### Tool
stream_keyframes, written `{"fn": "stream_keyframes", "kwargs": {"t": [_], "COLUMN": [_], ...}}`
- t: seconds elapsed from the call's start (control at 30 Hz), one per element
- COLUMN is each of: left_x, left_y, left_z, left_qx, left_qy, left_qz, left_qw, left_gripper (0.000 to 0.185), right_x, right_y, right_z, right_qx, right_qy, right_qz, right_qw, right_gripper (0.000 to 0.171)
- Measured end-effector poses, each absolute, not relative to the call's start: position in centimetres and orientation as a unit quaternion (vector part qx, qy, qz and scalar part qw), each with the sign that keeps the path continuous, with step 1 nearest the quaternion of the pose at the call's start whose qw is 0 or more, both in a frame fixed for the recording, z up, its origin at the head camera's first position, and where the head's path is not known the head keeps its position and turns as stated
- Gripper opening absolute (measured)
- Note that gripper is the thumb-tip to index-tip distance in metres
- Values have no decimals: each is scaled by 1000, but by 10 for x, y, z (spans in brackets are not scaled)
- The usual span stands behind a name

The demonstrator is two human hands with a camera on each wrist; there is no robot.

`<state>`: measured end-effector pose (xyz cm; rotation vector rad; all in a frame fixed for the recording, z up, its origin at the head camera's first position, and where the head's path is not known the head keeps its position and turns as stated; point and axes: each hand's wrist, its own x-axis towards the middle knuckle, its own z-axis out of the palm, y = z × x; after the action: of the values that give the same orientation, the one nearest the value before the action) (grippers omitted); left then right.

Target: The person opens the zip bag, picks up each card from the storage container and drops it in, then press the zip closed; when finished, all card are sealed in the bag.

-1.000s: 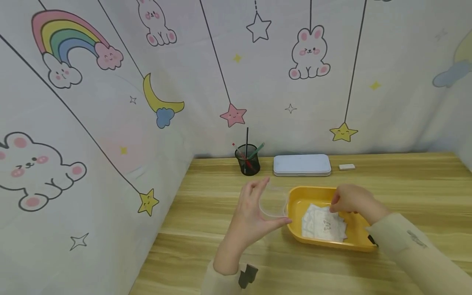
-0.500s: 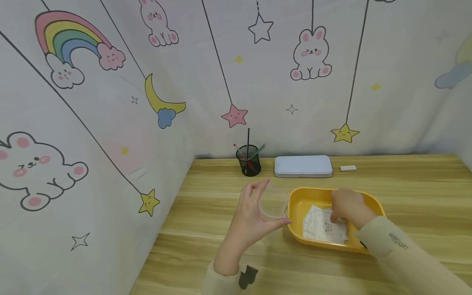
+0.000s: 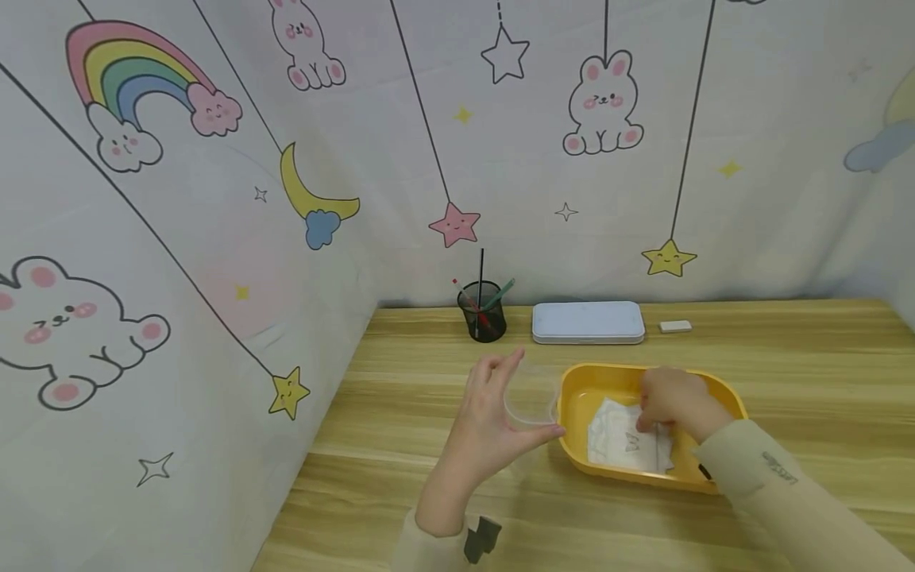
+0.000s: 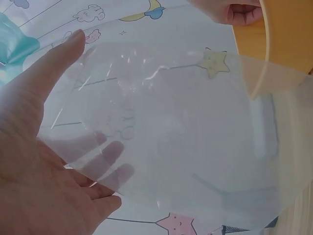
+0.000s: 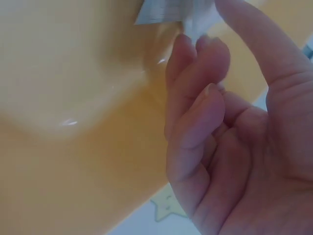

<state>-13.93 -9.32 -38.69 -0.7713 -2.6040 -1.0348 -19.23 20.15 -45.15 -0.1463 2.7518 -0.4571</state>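
A clear plastic container (image 3: 532, 397) with a curved rim is held by my left hand (image 3: 486, 405), left of a yellow tray (image 3: 572, 437). In the left wrist view, fingers of the left hand (image 4: 63, 147) show through the container's clear wall (image 4: 181, 127). White flat packets (image 3: 622, 445), the top one with a small print, lie overlapped in the tray. My right hand (image 3: 672, 401) reaches into the tray and pinches a packet by its edge. In the right wrist view that white packet (image 5: 164, 12) shows at the fingertips of the right hand (image 5: 220, 122).
Behind the tray stand a black mesh pen cup (image 3: 486, 318) with pens, a white case (image 3: 588, 322) and a small white eraser (image 3: 675, 326). A patterned curtain (image 3: 357, 143) rises at the table's back and left. The wooden table (image 3: 400, 381) runs around the tray.
My right hand has moved down over the packets, and the top printed packet has shifted slightly under its fingers. The left hand and clear container have stayed almost still.
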Motion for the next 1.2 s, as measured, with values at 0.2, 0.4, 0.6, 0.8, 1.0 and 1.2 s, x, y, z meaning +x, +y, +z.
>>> {"fn": "stream_keyframes", "kwargs": {"t": [0.2, 0.4, 0.6, 0.8, 1.0, 1.2], "left_x": [-139, -140, -141, -143, -145, -147], "left_y": [-94, -95, -96, -99, -100, -99], "left_z": [-387, -388, -387, -388, -390, -391], "left_qx": [-265, -267, -259, -250, -253, -261], "left_qy": [-891, -889, -891, -892, -892, -892], "left_qz": [-350, -351, -352, -359, -353, -346], "left_qw": [119, 119, 119, 116, 125, 129], "left_gripper": [101, 102, 102, 101, 101, 100], "right_x": [-195, -193, -189, -179, -162, -141], "right_y": [211, 215, 222, 225, 215, 204], "right_z": [-444, -429, -412, -390, -376, -370], "right_qx": [-65, -92, -104, -102, -89, -59], "right_qy": [951, 952, 946, 950, 947, 920], "right_qz": [-217, -222, -252, -275, -310, -381], "right_qw": [212, 191, 176, 108, 14, -71], "right_gripper": [23, 22, 24, 30, 29, 29]}}
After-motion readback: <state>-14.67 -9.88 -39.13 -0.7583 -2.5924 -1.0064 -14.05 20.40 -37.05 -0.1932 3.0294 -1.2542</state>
